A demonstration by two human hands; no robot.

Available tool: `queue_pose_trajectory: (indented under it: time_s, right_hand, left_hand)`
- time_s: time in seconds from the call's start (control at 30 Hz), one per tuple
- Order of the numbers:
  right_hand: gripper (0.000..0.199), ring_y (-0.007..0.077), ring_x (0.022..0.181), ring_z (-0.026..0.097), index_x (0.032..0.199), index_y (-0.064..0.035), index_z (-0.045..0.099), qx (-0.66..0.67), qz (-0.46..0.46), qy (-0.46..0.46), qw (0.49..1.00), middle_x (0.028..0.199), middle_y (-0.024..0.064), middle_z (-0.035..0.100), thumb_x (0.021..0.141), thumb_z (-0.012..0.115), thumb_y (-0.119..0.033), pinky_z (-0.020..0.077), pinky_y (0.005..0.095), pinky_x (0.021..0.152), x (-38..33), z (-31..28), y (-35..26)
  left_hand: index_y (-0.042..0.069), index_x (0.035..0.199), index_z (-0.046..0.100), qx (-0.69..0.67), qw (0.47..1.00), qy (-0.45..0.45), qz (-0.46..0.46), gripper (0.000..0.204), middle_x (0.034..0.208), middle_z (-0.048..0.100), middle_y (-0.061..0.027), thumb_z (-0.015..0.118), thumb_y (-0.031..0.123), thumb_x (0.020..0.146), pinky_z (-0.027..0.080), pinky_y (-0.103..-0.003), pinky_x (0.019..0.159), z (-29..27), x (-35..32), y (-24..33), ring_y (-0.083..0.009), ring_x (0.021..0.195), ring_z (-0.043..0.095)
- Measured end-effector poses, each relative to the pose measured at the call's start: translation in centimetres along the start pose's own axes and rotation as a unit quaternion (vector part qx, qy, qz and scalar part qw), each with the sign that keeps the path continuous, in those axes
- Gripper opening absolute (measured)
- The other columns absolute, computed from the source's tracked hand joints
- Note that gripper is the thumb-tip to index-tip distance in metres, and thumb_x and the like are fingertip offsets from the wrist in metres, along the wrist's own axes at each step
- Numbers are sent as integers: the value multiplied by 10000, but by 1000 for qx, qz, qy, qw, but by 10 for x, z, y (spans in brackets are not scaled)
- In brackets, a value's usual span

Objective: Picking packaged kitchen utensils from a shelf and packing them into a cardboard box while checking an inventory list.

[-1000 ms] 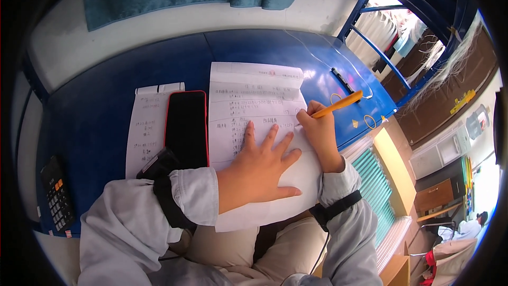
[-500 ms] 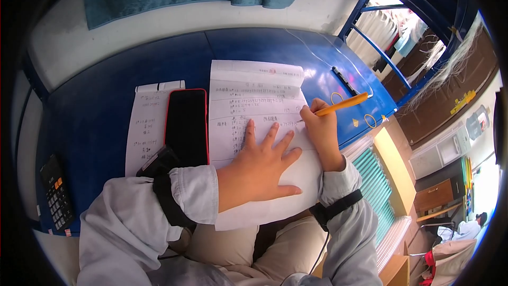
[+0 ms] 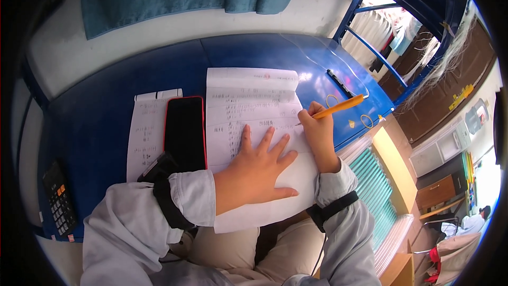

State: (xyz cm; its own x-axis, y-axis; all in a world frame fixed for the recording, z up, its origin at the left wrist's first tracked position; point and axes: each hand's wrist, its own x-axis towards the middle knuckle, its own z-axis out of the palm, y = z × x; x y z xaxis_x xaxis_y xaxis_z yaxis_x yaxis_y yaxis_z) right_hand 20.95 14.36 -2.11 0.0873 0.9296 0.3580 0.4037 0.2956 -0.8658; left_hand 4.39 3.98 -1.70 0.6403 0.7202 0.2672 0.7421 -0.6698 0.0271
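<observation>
A white sheet of paper (image 3: 248, 82) with handwritten lines lies in front of me on the blue table. My left hand (image 3: 259, 167) rests flat on it, fingers spread. An orange pen (image 3: 341, 107) is gripped in my right hand (image 3: 319, 132), which leans on the paper's right side with the tip at a handwritten line. To the left of the paper is a dark-screened phone (image 3: 184, 132) with a red edge. It partly covers a second written sheet (image 3: 140, 132). My left sleeve hides the lower part of both.
On the far left lies a black calculator (image 3: 59, 198). A black marker (image 3: 340, 83) and yellow rubber bands (image 3: 367, 121) are on the blue table (image 3: 132, 69) at the right. Blue metal posts (image 3: 349, 16) rise behind. A person (image 3: 465, 228) sits far off at the lower right.
The whole view has shifted slightly, so the table and papers sit a little lower. The pen stays at the same written line; my left hand keeps its place on the paper.
</observation>
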Motion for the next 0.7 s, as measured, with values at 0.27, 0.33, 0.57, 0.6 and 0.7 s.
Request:
queue_pose_trajectory:
  time_s: [0.27, 0.33, 0.57, 0.6, 0.7]
  right_hand:
    - [245, 93, 470, 377, 568, -20, 401, -45, -14, -14, 999, 478, 36, 410, 705, 580, -116, 325, 286, 458, 0, 2, -1]
    - [244, 98, 467, 383, 568, -19, 405, -49, -20, -6, 999, 478, 40, 417, 706, 580, -118, 330, 289, 460, 2, 1, 1]
    - [225, 85, 478, 382, 579, -24, 411, 7, -7, -7, 1000, 478, 26, 405, 712, 573, -106, 317, 274, 456, 1, 1, 0]
    - [222, 81, 486, 381, 580, -26, 414, 57, 16, -2, 998, 478, 19, 401, 717, 571, -103, 312, 266, 455, 3, -1, 4]
    - [261, 76, 512, 386, 591, -22, 439, 112, 3, 29, 993, 504, 6, 415, 768, 598, -129, 310, 255, 464, 3, 2, 12]
  left_hand:
    - [98, 1292, 424, 5, 1000, 3, 1, 748, 1389, 321, -212, 391, 666, 807, 160, -711, 934, 1, 0, 1, -448, 1279, 274]
    - [97, 1295, 422, 1, 1000, 0, 2, 751, 1389, 320, -214, 394, 666, 806, 158, -710, 935, -1, 1, 0, -450, 1278, 273]
    - [85, 1294, 425, -17, 1000, -8, 4, 739, 1383, 320, -230, 420, 643, 810, 151, -697, 951, -8, -1, -2, -464, 1275, 268]
    - [85, 1294, 425, -15, 1000, -7, 14, 739, 1383, 320, -230, 420, 643, 810, 151, -697, 951, -8, 0, -2, -464, 1275, 268]
    - [81, 1292, 427, -20, 999, -11, 27, 724, 1376, 326, -237, 446, 622, 810, 170, -670, 967, -11, -3, 1, -468, 1264, 281]
